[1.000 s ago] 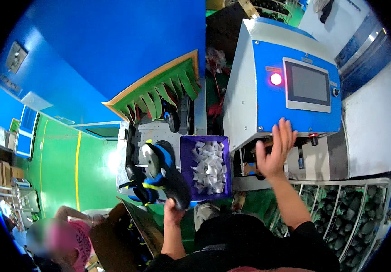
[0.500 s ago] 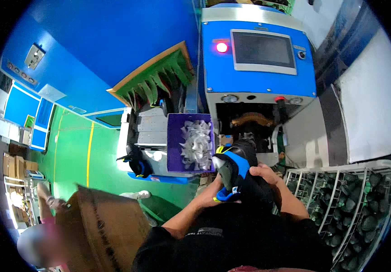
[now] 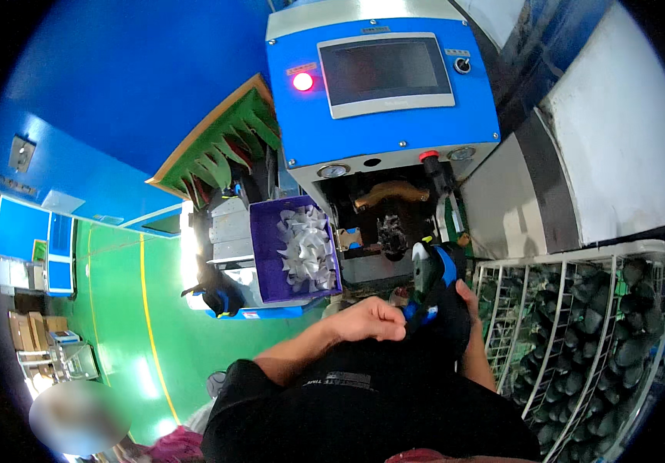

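I hold a black and blue shoe [image 3: 434, 287] in front of my chest with both hands. My left hand [image 3: 369, 319] grips its near end with curled fingers. My right hand [image 3: 469, 305] wraps the far side from the right. The shoe's toe points up toward the dark opening [image 3: 391, 224] of a blue and white machine [image 3: 383, 100] with a screen and a lit red lamp. A brass-coloured curved part sits inside that opening.
A purple bin [image 3: 295, 248] of white crumpled paper pieces stands left of the machine. A white wire rack [image 3: 579, 332] with several dark shoes is on my right. Another dark shoe [image 3: 213, 297] lies left of the bin. A person is at the lower left on the green floor.
A second ago my right hand was up on the machine's front and my left held the shoe by the bin. Now both hands hold the shoe below the machine's opening.
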A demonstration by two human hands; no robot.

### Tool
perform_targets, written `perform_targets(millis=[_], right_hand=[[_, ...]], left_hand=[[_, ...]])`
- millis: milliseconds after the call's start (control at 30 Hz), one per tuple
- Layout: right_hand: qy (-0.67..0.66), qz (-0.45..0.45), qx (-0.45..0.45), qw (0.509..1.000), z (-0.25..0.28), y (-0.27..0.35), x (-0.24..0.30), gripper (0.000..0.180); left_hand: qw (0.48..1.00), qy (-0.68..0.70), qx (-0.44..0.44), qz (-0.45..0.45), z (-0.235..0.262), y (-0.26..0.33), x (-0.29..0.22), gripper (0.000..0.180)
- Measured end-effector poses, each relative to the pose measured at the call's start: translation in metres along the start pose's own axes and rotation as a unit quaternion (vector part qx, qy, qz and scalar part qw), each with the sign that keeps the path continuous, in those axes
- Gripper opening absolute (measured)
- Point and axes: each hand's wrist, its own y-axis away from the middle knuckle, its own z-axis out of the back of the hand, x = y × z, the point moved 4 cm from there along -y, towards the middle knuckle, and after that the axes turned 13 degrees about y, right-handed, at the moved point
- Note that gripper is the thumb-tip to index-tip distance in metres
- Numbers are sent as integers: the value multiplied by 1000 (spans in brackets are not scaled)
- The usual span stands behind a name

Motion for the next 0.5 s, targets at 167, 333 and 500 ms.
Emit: perform_targets(millis=[167,333,500], right_hand=[[266,-20,35,963,-19,-2,36,100],[249,-50,20,967,-79,-17,44,103],[283,12,-42,958,-116,-26,57,95]], left_hand=[[994,-6,-111,-1,52,0,23,37],[967,53,-246,-48,101,-32,25,63],[932,-109,-324,-123,120,-47,22,50]])
